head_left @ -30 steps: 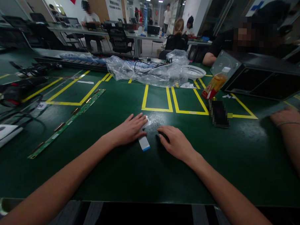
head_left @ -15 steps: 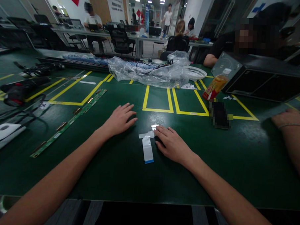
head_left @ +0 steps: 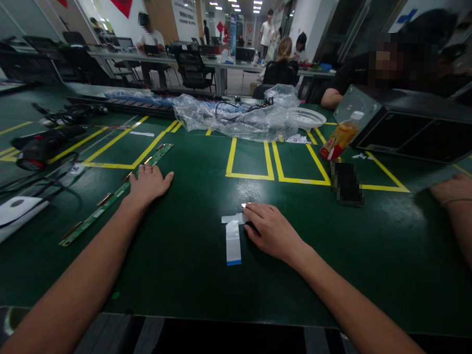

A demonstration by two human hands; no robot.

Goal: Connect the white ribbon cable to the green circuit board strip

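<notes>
My left hand (head_left: 148,184) reaches over a long, narrow green circuit board (head_left: 95,215), which lies slanted on the table at the left. Its fingertips cover part of the board's upper half, and the thumb sticks out to the right; whether they press on it I cannot tell. Palm down near the middle, my right hand (head_left: 275,231) has its fingers stretched over the right end of a white flat ribbon cable (head_left: 233,242). This cable has a blue tip toward me and a cross piece under the fingertips. Both hands look open.
Clear plastic wrap (head_left: 234,119) and a white basket (head_left: 307,117) lie at the back. A drink bottle (head_left: 341,135), a dark phone-like object (head_left: 348,183) and a black case (head_left: 414,122) stand right. Another person's hand (head_left: 460,189) rests at far right. Black cables (head_left: 56,177) lie left.
My left hand has moved left from the table's middle onto the circuit board. My right hand stays at the ribbon cable. The whole view has shifted slightly.
</notes>
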